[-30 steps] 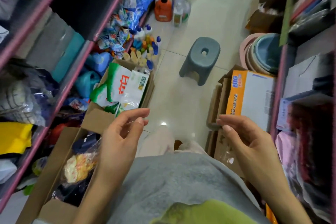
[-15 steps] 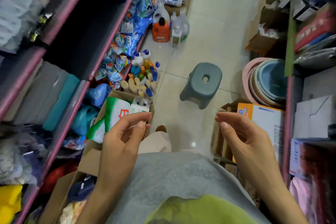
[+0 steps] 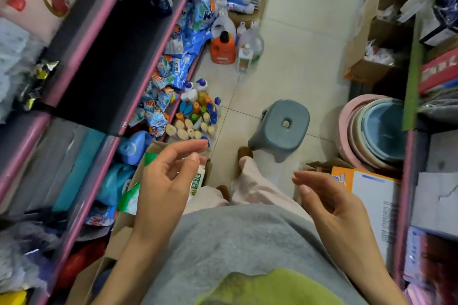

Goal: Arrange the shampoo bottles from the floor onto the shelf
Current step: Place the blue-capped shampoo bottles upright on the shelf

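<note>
Since the earlier frame the view has tipped up and forward along the aisle: the stool (image 3: 280, 129) and the cluster of bottles (image 3: 198, 116) on the floor now sit nearer the middle of the picture, and both hands have dropped lower and drifted a little wider apart.

On the left stands the shelf (image 3: 158, 39), its pink-edged boards holding detergent packets, with a dark open stretch in the middle tier. Below it, an open cardboard box (image 3: 124, 228) holds green-and-white bags. The left hand (image 3: 166, 181) hovers over that box, fingers loosely curved and apart, gripping nothing. The shampoo bottles stand packed together on the floor just beside the foot of the shelf, ahead of the left hand and not yet touched. Past them sit an orange jug (image 3: 223, 49) and clear jugs. The right hand (image 3: 332, 205) hangs near an orange-and-white carton (image 3: 371, 195), also with its fingers relaxed, apart and empty. Stacked basins (image 3: 376, 131) lie at the far right.

The bottles are crowded upright and touching, so reaching into the group for one could likely tip its neighbours over like skittles. The stool stands close to the walking line, and a foot could catch it while stepping forward.

Labels on the bottles are too small to read, so which are shampoo cannot be told. The left shelves are smeared by motion blur, and the box is partly covered by the left arm.
</note>
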Demonstrator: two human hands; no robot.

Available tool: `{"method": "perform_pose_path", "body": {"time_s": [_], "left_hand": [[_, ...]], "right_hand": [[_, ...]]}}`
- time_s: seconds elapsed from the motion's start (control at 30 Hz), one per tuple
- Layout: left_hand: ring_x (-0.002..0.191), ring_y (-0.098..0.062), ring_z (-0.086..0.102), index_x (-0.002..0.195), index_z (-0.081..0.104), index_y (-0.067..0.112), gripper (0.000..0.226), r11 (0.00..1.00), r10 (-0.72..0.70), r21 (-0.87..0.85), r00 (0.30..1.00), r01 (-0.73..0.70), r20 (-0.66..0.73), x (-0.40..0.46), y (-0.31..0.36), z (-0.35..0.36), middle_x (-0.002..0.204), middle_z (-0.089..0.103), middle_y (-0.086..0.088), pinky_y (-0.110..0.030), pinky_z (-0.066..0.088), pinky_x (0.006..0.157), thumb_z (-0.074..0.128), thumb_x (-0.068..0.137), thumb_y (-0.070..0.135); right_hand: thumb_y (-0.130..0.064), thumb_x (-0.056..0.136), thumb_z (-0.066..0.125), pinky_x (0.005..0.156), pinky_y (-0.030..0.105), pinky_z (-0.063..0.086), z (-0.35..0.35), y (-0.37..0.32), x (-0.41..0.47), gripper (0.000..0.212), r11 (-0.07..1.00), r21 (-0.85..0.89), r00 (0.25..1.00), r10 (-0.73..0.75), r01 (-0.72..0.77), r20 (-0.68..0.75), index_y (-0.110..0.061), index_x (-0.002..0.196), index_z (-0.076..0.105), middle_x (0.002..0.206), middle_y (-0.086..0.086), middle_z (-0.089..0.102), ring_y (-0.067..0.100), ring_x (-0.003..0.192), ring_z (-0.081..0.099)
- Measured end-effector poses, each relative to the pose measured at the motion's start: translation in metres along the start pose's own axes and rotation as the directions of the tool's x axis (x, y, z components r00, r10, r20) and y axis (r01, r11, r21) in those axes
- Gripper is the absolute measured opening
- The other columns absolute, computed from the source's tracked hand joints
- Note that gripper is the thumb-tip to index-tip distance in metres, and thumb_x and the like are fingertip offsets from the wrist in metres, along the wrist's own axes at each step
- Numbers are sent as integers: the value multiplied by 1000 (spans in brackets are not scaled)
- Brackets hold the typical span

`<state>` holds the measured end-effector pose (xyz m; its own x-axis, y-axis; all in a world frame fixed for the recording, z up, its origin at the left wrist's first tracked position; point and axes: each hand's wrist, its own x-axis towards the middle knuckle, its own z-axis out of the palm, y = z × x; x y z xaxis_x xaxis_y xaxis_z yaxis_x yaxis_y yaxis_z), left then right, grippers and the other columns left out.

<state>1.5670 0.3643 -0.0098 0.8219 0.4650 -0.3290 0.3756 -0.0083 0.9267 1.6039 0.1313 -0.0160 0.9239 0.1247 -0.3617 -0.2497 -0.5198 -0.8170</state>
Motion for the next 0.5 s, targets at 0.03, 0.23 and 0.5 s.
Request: {"method": "perform_pose_path", "body": {"time_s": [0.03,0.23,0.5], "left_hand": [[94,-12,68,102,69,21,22,1000,6,-1,1000,-6,-12,10,3,4,103,72,8,-36,55,83,53,94,8],[92,-9,68,102,69,20,19,1000,7,-7,997,-7,-72,65,25,36,102,72,9,-18,54,77,55,90,16],[94,-8,68,102,70,22,24,995,-73,-82,987,62,-142,109,47,75,102,72,9,-13,51,75,52,94,8]], "right_hand": [[-21,90,58,83,15,51,-3,-3,14,22,1000,-4,1000,-7,8,10,-39,100,65,101,-23,69,-5,97,63],[-18,90,57,74,14,50,-29,-31,97,24,997,-36,996,-72,73,50,-39,95,66,95,-24,70,-4,82,64],[-15,91,58,79,11,48,-55,-64,185,21,994,-19,986,-108,111,127,-32,97,68,95,-20,72,-5,91,64]]}}
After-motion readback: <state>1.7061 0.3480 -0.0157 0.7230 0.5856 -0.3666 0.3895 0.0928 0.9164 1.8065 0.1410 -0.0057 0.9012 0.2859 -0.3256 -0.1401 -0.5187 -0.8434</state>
